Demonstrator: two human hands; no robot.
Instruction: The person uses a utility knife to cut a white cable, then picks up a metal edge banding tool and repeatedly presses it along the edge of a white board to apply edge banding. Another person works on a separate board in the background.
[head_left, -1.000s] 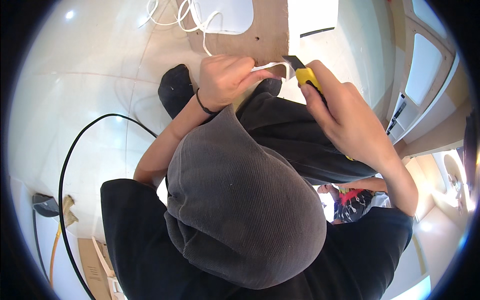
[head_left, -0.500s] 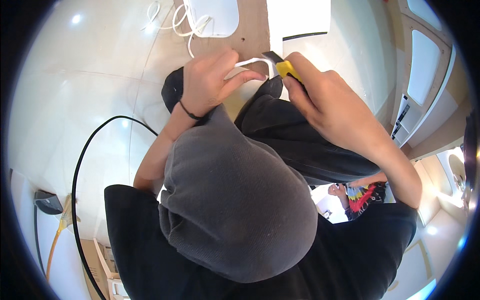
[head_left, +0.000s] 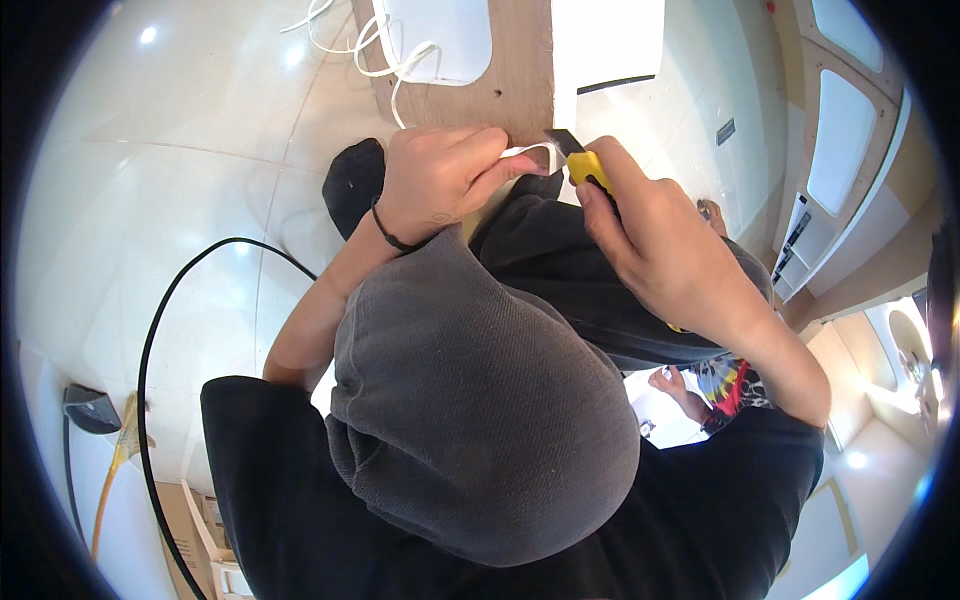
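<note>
My left hand (head_left: 440, 178) is closed on a narrow white strip (head_left: 538, 150), whose short end bends out past the thumb toward the panel's edge. Curls of the same loose strip (head_left: 378, 73) trail beyond that hand over a wooden panel (head_left: 522, 70). In my right hand (head_left: 660, 235) is a yellow utility knife (head_left: 588, 170), fingers wrapped round its body. Its dark blade points up and left, close to the strip's bent end; whether they touch I cannot tell. Both hands are just beyond my dark-trousered knees, at the panel's near end.
The panel has a rounded cutout and a white long edge. Glossy tiles (head_left: 220, 150) cover the floor. A black cable (head_left: 150, 350) arcs at left, near a dustpan (head_left: 92, 408) and broom (head_left: 125, 440). Cabinet frames (head_left: 845, 140) stand at right. Another person's arm (head_left: 685, 395) shows behind me.
The view has shifted slightly, and both hands sit a little lower and farther right in it. The strip's loop between my hands looks shorter. My grip on strip and knife is unchanged.
</note>
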